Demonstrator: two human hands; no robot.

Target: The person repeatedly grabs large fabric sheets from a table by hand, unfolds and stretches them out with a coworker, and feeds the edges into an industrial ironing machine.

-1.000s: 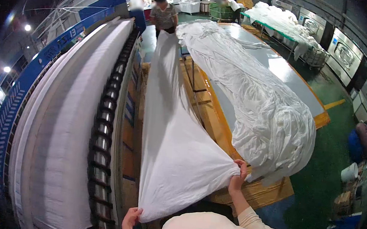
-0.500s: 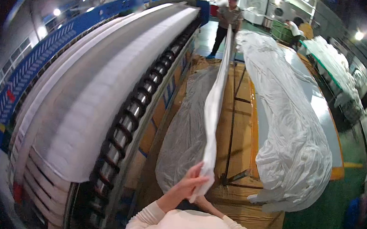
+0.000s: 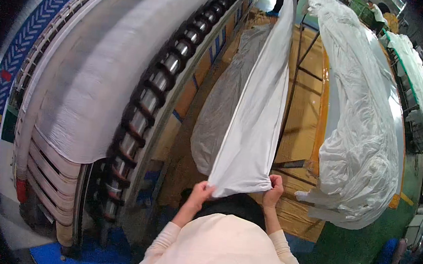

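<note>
Laundry hall, from where I stand: brown floor covering (image 3: 299,121) ahead of the grip, green floor (image 3: 344,249) off to its right. A white sheet (image 3: 254,130) is stretched between both hands at its near end, the rest running away from the grip to a co-worker (image 3: 280,3) far off, only partly in view. Left hand (image 3: 199,193) pinches one corner, right hand (image 3: 273,189) pinches the other, cloth bunched at its fingers. Left of the grip: long machine, padded white bed (image 3: 95,88), metal roller (image 3: 169,71) wrapped in a dark coil. Shaded cloth heap (image 3: 221,103) lies low beside the sheet, beyond the left hand. Right of the grip: table (image 3: 324,101) with an orange edge, big white heap (image 3: 359,143) on it. Metal frame (image 3: 291,164) juts out just beyond the right hand, an obstacle there. Strip of brown covering shows between sheet and table edge, another between roller and shaded heap
</note>
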